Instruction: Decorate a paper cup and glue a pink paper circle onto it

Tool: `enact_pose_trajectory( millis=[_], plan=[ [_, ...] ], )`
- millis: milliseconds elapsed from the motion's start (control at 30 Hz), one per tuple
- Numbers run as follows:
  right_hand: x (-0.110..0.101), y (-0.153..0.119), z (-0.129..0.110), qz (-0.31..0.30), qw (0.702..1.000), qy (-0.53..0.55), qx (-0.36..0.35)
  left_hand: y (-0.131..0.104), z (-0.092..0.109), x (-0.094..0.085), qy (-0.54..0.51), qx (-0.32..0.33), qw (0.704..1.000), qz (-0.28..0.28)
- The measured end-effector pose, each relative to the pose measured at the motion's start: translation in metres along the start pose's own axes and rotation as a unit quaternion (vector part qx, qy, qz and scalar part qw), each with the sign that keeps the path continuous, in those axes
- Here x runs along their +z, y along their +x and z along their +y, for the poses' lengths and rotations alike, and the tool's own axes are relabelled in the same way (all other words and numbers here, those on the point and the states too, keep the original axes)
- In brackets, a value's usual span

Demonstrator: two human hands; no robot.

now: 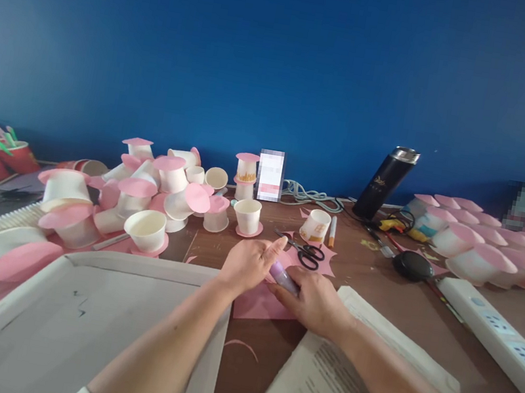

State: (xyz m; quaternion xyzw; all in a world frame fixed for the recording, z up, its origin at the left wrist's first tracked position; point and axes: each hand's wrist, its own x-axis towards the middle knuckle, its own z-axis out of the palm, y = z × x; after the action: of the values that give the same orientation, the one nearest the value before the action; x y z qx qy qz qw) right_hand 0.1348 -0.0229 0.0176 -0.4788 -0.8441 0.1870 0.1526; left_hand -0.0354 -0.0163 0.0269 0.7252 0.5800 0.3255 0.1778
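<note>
over pink paper (257,308), both hands (250,264) (318,300) gripping purple tube (285,278).

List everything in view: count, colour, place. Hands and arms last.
wall: 1, blue, back
table: brown, beneath
disc-topped paper cups: many, white/pink, overlapping, left and right
patterned cup: 1, white/orange, behind scissors
red cups: several, far left
tray: 1, white, front left
pixelated screens: 2, pale, back centre and right
cables: several, pale and black, back
flask: 1, black, back right
scissors: 1, black, centre
thin stick: 1, white/orange, beside patterned cup
rounded object: 1, black, right
power strip: 1, white, right
printed paper: white, front right
pink paper: pieces, table
tube: 1, lilac, in fingers
hands, forearms: 2 each, bare, centre
</note>
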Motion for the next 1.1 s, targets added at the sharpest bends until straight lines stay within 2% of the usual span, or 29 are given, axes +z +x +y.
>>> enact_pose_trajectory(
  millis=[133,233,333,433,567,733,867,967,1100],
  plan=[
    [-0.005,0.004,0.004,-0.05,0.983,0.173,0.034,0.001,-0.001,-0.001,-0.159,-0.018,0.987,0.009],
    [-0.008,0.003,0.004,-0.081,0.964,0.25,0.033,0.0,0.001,-0.001,-0.202,-0.015,0.979,0.012],
    [-0.011,0.001,0.002,-0.123,0.954,0.273,0.021,-0.002,0.002,-0.001,-0.163,0.019,0.986,0.017],
    [-0.012,-0.001,0.0,-0.16,0.942,0.293,0.005,-0.003,0.003,0.0,-0.079,0.042,0.996,0.016],
    [-0.012,0.0,0.001,-0.184,0.93,0.319,0.003,-0.004,0.005,-0.001,0.03,0.038,0.998,0.05],
    [-0.009,0.001,0.002,-0.167,0.941,0.295,0.029,-0.003,0.006,0.001,0.096,0.011,0.994,0.054],
    [-0.007,0.002,0.001,-0.144,0.937,0.315,0.037,-0.001,0.001,0.002,0.029,-0.006,0.999,0.041],
    [-0.007,0.004,0.003,-0.106,0.914,0.388,0.056,0.0,-0.002,0.001,-0.039,-0.031,0.997,0.051],
    [-0.006,0.006,0.007,-0.054,0.863,0.495,0.084,0.0,-0.002,0.001,-0.082,-0.035,0.995,0.041]
  ],
)
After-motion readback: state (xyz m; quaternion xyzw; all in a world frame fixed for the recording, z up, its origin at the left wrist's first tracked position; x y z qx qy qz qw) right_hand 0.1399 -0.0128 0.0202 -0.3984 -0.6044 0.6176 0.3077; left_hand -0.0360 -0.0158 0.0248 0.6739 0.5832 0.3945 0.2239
